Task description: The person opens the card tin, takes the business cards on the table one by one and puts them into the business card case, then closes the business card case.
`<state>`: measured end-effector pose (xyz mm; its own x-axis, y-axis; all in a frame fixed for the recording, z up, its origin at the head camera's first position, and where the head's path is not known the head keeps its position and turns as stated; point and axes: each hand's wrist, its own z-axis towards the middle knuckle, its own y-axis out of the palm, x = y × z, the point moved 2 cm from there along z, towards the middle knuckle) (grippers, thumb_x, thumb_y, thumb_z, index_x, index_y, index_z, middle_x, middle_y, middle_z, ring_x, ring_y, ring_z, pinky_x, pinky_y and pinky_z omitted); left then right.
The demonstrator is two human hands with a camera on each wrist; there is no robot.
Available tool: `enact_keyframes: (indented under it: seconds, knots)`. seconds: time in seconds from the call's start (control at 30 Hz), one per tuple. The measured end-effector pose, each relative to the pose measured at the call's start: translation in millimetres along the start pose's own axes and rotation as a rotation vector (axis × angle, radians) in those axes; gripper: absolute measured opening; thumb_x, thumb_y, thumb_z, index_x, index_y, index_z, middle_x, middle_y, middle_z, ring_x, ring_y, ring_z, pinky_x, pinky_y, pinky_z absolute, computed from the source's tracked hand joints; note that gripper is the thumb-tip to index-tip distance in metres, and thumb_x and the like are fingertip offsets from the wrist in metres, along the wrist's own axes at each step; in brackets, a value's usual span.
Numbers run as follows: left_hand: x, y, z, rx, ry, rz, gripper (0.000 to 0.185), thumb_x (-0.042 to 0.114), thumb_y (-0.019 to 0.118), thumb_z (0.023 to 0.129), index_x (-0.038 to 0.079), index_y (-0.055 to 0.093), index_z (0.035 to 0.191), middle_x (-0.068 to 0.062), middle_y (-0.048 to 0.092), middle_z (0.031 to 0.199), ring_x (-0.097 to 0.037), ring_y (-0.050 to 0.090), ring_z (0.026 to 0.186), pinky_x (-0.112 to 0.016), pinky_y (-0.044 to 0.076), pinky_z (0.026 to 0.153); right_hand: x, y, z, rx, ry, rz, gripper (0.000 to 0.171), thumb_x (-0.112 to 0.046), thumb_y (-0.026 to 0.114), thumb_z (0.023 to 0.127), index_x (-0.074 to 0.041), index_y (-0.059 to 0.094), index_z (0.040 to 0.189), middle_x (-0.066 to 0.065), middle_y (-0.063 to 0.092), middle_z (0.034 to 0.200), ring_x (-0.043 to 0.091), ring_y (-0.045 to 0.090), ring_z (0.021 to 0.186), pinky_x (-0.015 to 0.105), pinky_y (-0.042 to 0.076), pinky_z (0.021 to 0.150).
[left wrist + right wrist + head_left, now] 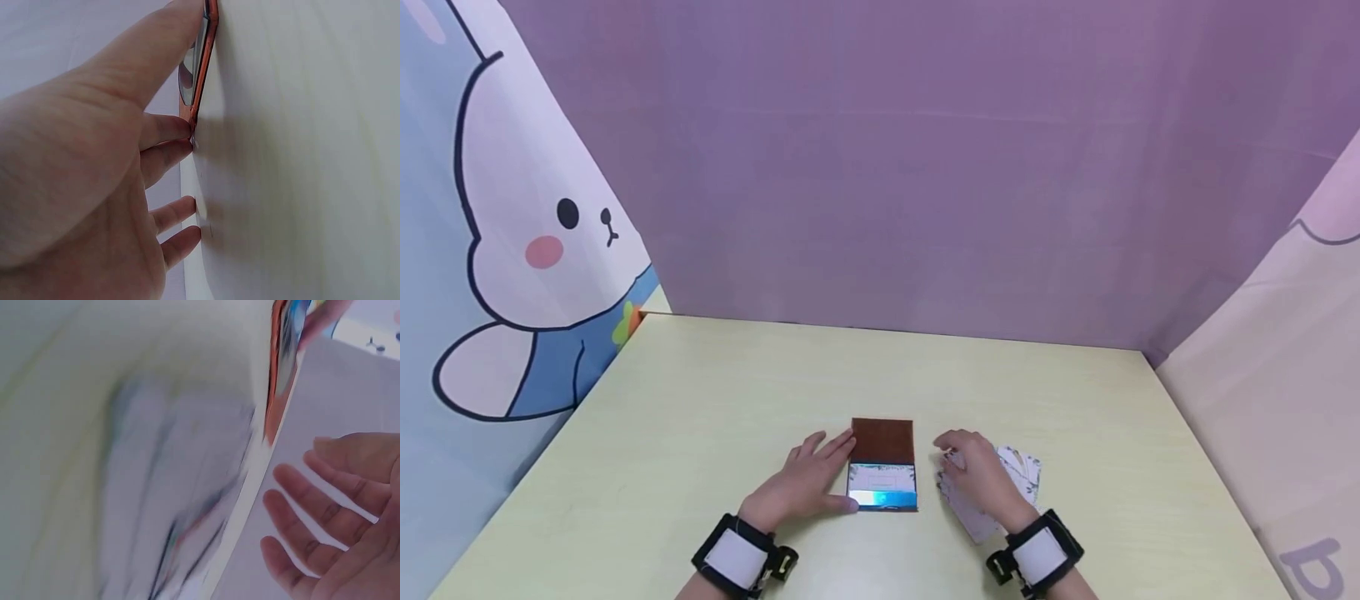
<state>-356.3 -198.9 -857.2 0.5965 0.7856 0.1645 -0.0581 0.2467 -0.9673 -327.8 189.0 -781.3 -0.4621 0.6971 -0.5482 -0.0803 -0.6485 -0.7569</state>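
- Two wristbands at the lower edge, one on each arm.
- Left hand (805,482), fingers straight and together, rests against the one brown card case (883,464), lower centre.
- Right hand (976,472), fingers relaxed and apart, hovers over scattered cards (1021,468); their count is unclear.
- One pale table (715,400).

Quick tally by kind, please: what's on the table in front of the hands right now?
Brown card case, lying open: 1
Card seated in the case: 1
Loose pile of white patterned cards: 1 pile, number of cards cannot be told
Hands over the table: 2, left hand touching the case, right hand over the pile
Total: 3 kinds of items, plus 2 hands
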Motion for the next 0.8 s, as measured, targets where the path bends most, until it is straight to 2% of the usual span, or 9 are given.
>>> enact_keyframes:
  seconds: [0.1, 0.13, 0.2, 0.27, 0.37, 0.47, 0.6, 0.7, 0.8]
  knots:
    - [2.2, -1.5, -0.2, -0.006, -0.009, 0.007, 0.118, 0.088, 0.049, 0.05, 0.037, 0.004, 0.146, 0.017, -0.004, 0.154, -0.023, -0.021, 0.139, -0.073, 0.009, 0.097, -12, -42, -12, 0.0, 0.058, 0.042, 0.042, -0.029, 0.068, 0.081, -0.017, 0.057, 0.12, 0.003, 0.062, 0.109, 0.017, 0.055, 0.099, 0.024, 0.045, 0.076]
    - [2.9, -2.3, -0.4, -0.006, -0.011, 0.011, 0.118, 0.088, 0.048, 0.05, 0.037, 0.004, 0.146, 0.017, -0.004, 0.154, -0.024, -0.021, 0.139, -0.073, 0.009, 0.097, -9, -49, -16, 0.036, 0.044, 0.026, 0.042, -0.03, 0.069, 0.08, -0.017, 0.058, 0.119, 0.003, 0.062, 0.107, 0.015, 0.054, 0.096, 0.021, 0.043, 0.073]
    - [3.9, -3.8, -0.6, -0.007, -0.015, 0.021, 0.118, 0.089, 0.047, 0.049, 0.037, 0.004, 0.146, 0.017, -0.004, 0.154, -0.024, -0.02, 0.139, -0.072, 0.01, 0.098, -12, -68, -21, 0.015, 0.095, 0.024, 0.045, -0.031, 0.07, 0.079, -0.016, 0.058, 0.12, 0.005, 0.062, 0.109, 0.019, 0.056, 0.097, 0.028, 0.045, 0.077]
    - [4.6, -5.5, -0.5, -0.011, -0.019, 0.031, 0.118, 0.09, 0.046, 0.049, 0.037, 0.003, 0.146, 0.017, -0.004, 0.154, -0.024, -0.02, 0.139, -0.072, 0.01, 0.098, -6, -75, -26, 0.062, 0.098, -0.001, 0.041, -0.032, 0.07, 0.079, -0.018, 0.06, 0.115, 0.003, 0.062, 0.105, 0.015, 0.054, 0.092, 0.024, 0.043, 0.073]
    - [5.4, -6.7, -0.2, -0.012, -0.021, 0.029, 0.118, 0.09, 0.046, 0.049, 0.037, 0.003, 0.146, 0.017, -0.004, 0.154, -0.024, -0.019, 0.139, -0.071, 0.011, 0.099, -36, -103, -31, 0.034, 0.213, -0.064, 0.038, -0.03, 0.072, 0.077, -0.022, 0.061, 0.112, 0.0, 0.063, 0.105, 0.017, 0.056, 0.093, 0.034, 0.047, 0.073]
    - [6.2, -7.0, -0.1, -0.008, -0.024, 0.02, 0.118, 0.089, 0.047, 0.049, 0.037, 0.003, 0.146, 0.017, -0.004, 0.154, -0.024, -0.019, 0.14, -0.071, 0.011, 0.099, -81, -133, -33, 0.063, 0.283, -0.161, 0.034, -0.021, 0.074, 0.072, -0.021, 0.063, 0.105, -0.001, 0.063, 0.102, 0.019, 0.056, 0.092, 0.037, 0.048, 0.072]
    - [7.0, -6.3, -0.4, -0.002, -0.027, 0.019, 0.118, 0.09, 0.047, 0.049, 0.037, 0.004, 0.146, 0.018, -0.003, 0.154, -0.023, -0.019, 0.14, -0.071, 0.011, 0.099, -121, -156, -34, 0.027, 0.355, -0.227, 0.044, -0.018, 0.078, 0.068, -0.01, 0.062, 0.108, 0.01, 0.062, 0.106, 0.028, 0.056, 0.093, 0.041, 0.05, 0.072]
    - [8.0, -6.4, -0.4, -0.006, -0.027, 0.023, 0.118, 0.09, 0.047, 0.049, 0.038, 0.003, 0.146, 0.018, -0.004, 0.153, -0.022, -0.02, 0.139, -0.071, 0.012, 0.099, -103, -147, -37, -0.016, 0.402, -0.25, 0.056, -0.025, 0.082, 0.064, -0.009, 0.059, 0.114, 0.011, 0.059, 0.11, 0.03, 0.055, 0.095, 0.041, 0.049, 0.071]
    - [9.7, -7.8, -0.2, -0.016, -0.023, 0.023, 0.118, 0.089, 0.048, 0.049, 0.037, 0.003, 0.146, 0.018, -0.004, 0.153, -0.022, -0.021, 0.139, -0.071, 0.014, 0.098, -46, -117, -44, -0.01, 0.39, -0.258, 0.067, -0.038, 0.083, 0.06, -0.015, 0.057, 0.117, 0.009, 0.058, 0.11, 0.027, 0.053, 0.093, 0.035, 0.046, 0.067]
